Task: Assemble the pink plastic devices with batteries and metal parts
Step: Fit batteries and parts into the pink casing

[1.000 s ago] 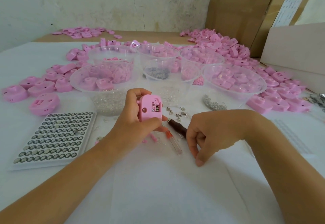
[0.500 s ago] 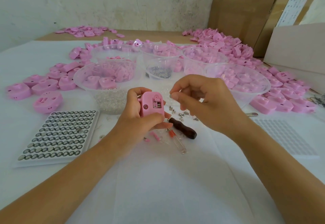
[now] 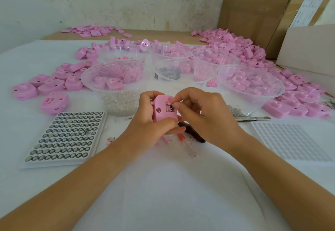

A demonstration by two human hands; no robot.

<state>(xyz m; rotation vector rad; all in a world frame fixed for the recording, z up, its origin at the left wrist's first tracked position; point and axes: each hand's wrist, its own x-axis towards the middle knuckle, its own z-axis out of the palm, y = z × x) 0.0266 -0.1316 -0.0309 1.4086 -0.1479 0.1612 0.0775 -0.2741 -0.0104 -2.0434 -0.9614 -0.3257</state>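
Two grips share the pink device (image 3: 161, 115): left hand (image 3: 145, 122) clasps it, right hand (image 3: 204, 114) pinches its top edge.

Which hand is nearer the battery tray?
Left. The left hand, gripping the pink device, sits just right of the battery tray; the right hand lies farther right.
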